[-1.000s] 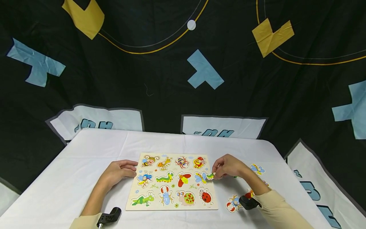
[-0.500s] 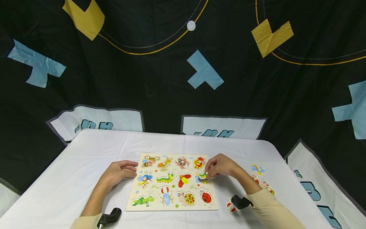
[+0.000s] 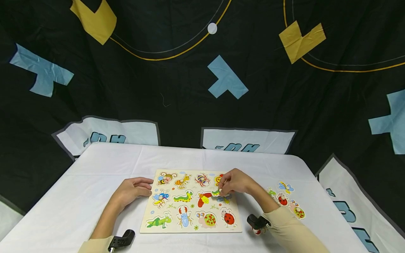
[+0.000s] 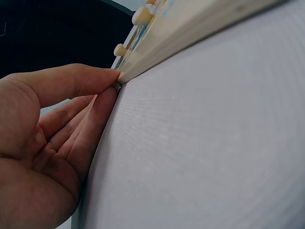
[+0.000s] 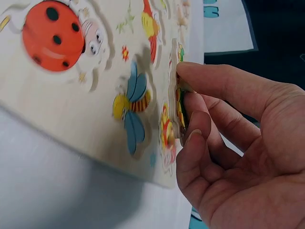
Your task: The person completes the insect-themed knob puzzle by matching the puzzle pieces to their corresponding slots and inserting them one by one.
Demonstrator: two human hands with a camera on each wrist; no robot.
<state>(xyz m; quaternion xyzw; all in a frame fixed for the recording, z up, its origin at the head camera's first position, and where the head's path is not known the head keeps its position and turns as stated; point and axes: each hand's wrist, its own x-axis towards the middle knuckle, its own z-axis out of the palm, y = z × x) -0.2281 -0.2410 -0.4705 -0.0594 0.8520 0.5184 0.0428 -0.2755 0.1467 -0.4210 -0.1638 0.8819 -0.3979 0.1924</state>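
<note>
A wooden insect puzzle board [image 3: 171,230] lies on the table. My right hand [image 3: 235,182] pinches a green caterpillar puzzle piece [image 3: 216,193] over the right part of the board, near the red-winged insect picture [image 3: 204,199]. In the right wrist view this puzzle piece [image 5: 175,90] is seen edge-on, tilted up, with thumb and fingers at its picture side; the recess with a blue-winged bee [image 5: 131,107] lies beside it. My left hand [image 3: 134,189] touches the board's left edge with its fingers extended. The left wrist view shows the thumb [image 4: 102,78] against that edge and wooden knobs [image 4: 141,16] standing on the board.
Loose pieces lie on the white tablecloth to the right: a blue-winged bee [image 3: 285,187], a ladybug [image 3: 282,199], a snail [image 3: 297,209] and a green one [image 3: 271,191]. Another piece [image 3: 257,231] is partly hidden under the right wrist camera [image 3: 257,222]. A black curtain [image 3: 180,105] hangs behind.
My right hand has moved left with the caterpillar puzzle piece, from the board's right edge to over its right part. The left hand has stayed at the left edge.
</note>
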